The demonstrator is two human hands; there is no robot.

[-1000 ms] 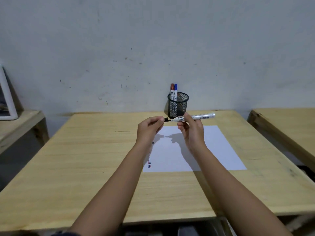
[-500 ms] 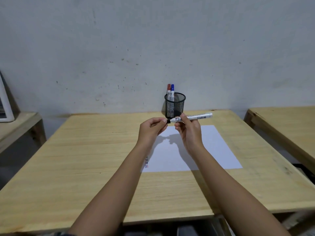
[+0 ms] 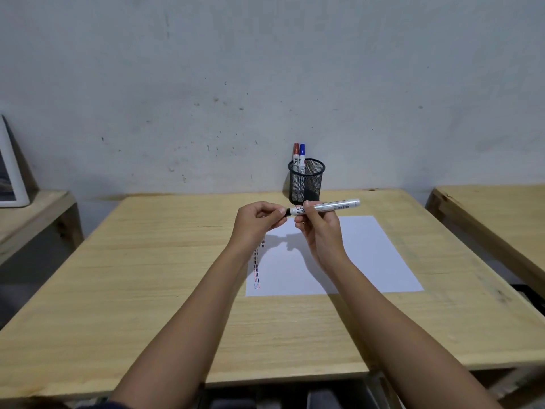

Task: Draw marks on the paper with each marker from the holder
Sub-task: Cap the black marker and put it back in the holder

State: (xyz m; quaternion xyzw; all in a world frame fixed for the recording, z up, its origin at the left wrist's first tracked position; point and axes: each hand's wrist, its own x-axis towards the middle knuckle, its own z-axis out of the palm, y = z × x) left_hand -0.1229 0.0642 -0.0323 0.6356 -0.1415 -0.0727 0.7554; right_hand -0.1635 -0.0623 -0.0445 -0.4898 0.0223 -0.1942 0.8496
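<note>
Head view: above the paper (image 3: 354, 255), the right hand (image 3: 320, 231) has its grip clamped on a black marker (image 3: 324, 207) held level, while the left hand (image 3: 258, 221) pinches the cap end (image 3: 286, 212), likely capping or uncapping it. Beyond both grips, a mesh holder (image 3: 306, 181) keeps a red marker (image 3: 295, 153) and a blue marker (image 3: 302, 153). Short marks (image 3: 257, 271) line the paper below the left grip. The pale wooden desk (image 3: 147, 276) faces a scuffed grey wall (image 3: 265, 69).

Three markers are counted: a red-capped marker (image 3: 295, 152) and a blue-capped marker (image 3: 302, 152) in one mesh holder (image 3: 306, 181) at frame centre, and a black marker (image 3: 324, 207) held aloft. One paper sheet (image 3: 368, 255) is seen.
</note>
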